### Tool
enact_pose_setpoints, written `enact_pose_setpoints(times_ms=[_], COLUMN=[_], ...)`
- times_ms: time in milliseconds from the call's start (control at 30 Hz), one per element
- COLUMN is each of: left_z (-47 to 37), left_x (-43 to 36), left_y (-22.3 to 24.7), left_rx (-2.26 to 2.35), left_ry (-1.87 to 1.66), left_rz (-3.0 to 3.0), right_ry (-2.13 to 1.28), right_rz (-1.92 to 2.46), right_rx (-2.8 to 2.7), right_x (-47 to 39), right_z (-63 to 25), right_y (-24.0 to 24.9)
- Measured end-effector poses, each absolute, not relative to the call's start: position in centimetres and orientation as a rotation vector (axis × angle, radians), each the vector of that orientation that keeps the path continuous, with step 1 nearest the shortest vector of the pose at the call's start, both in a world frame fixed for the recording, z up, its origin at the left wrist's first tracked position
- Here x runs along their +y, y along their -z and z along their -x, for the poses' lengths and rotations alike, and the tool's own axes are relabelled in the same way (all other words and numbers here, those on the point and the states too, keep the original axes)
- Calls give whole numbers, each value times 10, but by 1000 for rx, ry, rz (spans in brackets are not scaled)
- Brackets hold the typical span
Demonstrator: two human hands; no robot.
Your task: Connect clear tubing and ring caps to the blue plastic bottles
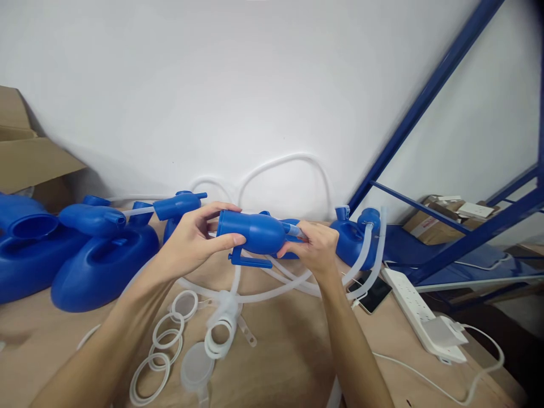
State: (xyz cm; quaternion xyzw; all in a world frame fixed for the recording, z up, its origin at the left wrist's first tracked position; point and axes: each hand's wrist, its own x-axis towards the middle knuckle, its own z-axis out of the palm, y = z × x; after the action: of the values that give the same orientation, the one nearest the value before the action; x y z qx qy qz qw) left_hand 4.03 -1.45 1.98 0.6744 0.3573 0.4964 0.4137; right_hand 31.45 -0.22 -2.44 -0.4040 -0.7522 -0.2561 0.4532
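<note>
My left hand (193, 238) is closed round the wide end of a blue plastic funnel-shaped piece (257, 233), thumb in front and fingers behind. The piece lies sideways in the air, a blue strap hanging below it. At its narrow end, my right hand (317, 246) is closed on a clear hose (292, 229), which meets the spout there; my fingers partly hide the joint. Below, on the table, lie several white rings (169, 332), a translucent round cap (198, 365) and a frosted translucent piece (228, 311) with rings at its opening.
Blue jugs (106, 272) stand at the left, with more blue jugs (353, 243) at the back right. Long hoses (272, 296) loop across the table and against the wall. A phone (374, 292), a power strip (408, 294), a blue metal frame (425, 93) and a cardboard box (38, 161) surround these.
</note>
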Motion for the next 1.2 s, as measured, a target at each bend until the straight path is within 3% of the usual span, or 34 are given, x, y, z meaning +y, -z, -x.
enact_pose_setpoints(times_ms=[267, 533, 833, 1200], left_z=[-35, -34, -100, -207], left_x=[-7, 1, 24, 85], left_y=[-14, -11, 34, 71], left_rx=[883, 1316, 968, 1120], left_ry=[-1428, -1518, -1239, -1095], left_rz=[-1717, -1783, -1960, -2297], right_ry=[496, 225, 179, 101], right_rz=[1517, 1874, 1768, 1678], right_rx=[-1386, -1645, -1788, -1775], right_x=[15, 46, 83, 91], right_z=[-346, -397, -397, -413], right_y=[22, 52, 117, 137])
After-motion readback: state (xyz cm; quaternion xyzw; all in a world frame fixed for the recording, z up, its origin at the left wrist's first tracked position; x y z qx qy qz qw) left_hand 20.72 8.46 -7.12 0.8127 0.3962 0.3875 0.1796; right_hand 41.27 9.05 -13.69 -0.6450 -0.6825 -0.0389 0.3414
